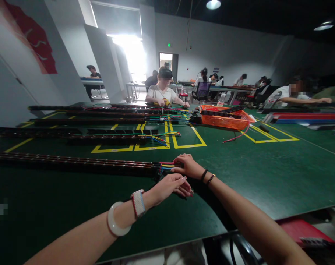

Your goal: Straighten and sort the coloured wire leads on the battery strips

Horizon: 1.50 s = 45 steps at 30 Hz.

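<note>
A long dark bar assembly (pixel 81 163) with several parallel strips lies across the near part of the table. From its right end come red, yellow and blue wires (pixel 166 166). My right hand (pixel 188 165) is closed around the free ends of these wires, and its fingers hide the tips. Just below and nearer to me, my left hand (pixel 170 187) hovers over the table with its thumb apart from loosely bent fingers. I see nothing clearly held in it. A black end piece (pixel 158 171) sits where the wires leave the bar.
More wired bars (pixel 112 137) lie farther back on the green table (pixel 267 176), among yellow tape outlines (pixel 189 146). An orange basket (pixel 225 119) holds dark parts. Across the table, a person (pixel 162 92) handles a yellow tool. A red stool (pixel 305 230) stands below the near edge.
</note>
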{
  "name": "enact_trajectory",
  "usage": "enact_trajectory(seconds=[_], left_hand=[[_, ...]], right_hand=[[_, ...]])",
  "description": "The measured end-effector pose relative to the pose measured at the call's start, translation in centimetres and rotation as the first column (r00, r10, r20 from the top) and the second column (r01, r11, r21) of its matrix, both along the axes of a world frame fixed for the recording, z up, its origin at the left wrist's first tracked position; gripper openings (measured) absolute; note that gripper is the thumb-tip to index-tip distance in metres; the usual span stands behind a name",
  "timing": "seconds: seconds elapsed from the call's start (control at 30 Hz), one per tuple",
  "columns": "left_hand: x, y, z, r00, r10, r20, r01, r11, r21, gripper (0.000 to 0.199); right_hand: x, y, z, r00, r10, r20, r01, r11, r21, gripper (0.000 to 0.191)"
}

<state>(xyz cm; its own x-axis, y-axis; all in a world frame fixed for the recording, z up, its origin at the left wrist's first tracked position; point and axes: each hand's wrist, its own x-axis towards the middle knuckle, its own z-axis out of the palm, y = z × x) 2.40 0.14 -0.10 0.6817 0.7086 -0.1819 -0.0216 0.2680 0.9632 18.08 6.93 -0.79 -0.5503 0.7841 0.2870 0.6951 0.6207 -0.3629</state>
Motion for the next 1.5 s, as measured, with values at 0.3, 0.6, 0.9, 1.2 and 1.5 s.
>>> enact_trajectory(seconds=[0.3, 0.6, 0.9, 1.2, 1.5], left_hand=[[-0.1, 0.6, 0.4, 0.982, 0.148, 0.117, -0.118, 0.966, -0.228, 0.040], [-0.3, 1.1, -0.1, 0.958, 0.155, 0.242, -0.065, 0.936, -0.345, 0.045], [-0.4, 1.1, -0.5, 0.949, 0.155, 0.275, -0.059, 0.943, -0.327, 0.039], [-0.3, 0.9, 0.0, 0.949, 0.180, 0.257, -0.076, 0.927, -0.368, 0.046], [-0.2, 0.5, 0.2, 0.956, 0.217, 0.195, -0.129, 0.913, -0.386, 0.054]], right_hand=[[-0.7, -0.4, 0.4, 0.996, -0.034, -0.084, 0.041, 0.995, 0.087, 0.012], [-0.9, -0.3, 0.7, 0.997, -0.015, -0.072, 0.010, 0.998, -0.065, 0.011], [-0.9, 0.2, 1.0, 0.998, -0.047, -0.033, 0.037, 0.969, -0.245, 0.013], [-1.2, 2.0, 3.1, 0.981, 0.169, 0.100, -0.127, 0.934, -0.334, 0.016], [-1.3, 2.9, 3.0, 0.961, 0.251, 0.116, -0.205, 0.928, -0.311, 0.006]])
